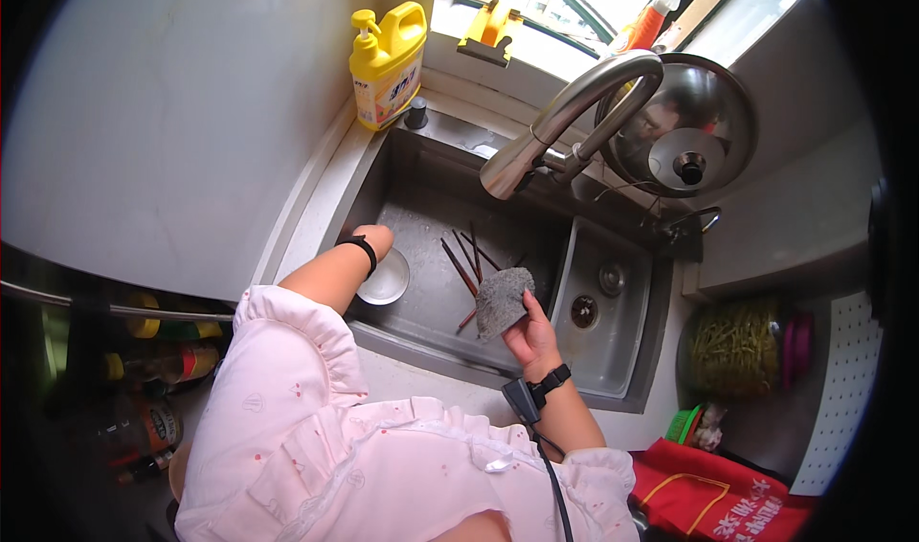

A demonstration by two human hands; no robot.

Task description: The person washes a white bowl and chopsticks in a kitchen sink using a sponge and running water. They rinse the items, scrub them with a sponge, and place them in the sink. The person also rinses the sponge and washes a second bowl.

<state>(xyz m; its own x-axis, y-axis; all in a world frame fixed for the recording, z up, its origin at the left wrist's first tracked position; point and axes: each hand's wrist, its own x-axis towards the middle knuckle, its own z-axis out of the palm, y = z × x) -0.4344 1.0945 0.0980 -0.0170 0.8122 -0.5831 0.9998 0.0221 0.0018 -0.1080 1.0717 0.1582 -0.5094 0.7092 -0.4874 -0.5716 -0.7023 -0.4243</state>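
Observation:
My right hand [533, 330] holds a grey scrubbing cloth [505, 302] over the front of the stainless steel sink [438, 197]. Several dark chopsticks [459, 262] lie loosely in the large basin, partly hidden behind the cloth. At the basin's left side, my left hand [378, 237] is just above a white bowl [388, 280]; its fingers point away and are hidden, so whether it grips anything cannot be made out. A steel pull-out faucet [560, 125] arches over the basin.
Right of the large basin is a smaller basin [603, 341] with a drain. A yellow detergent bottle [388, 68] stands at the back left corner. Behind the faucet leans a round metal lid [682, 125]. A large jar [732, 348] and a red cloth item [711, 492] are at right.

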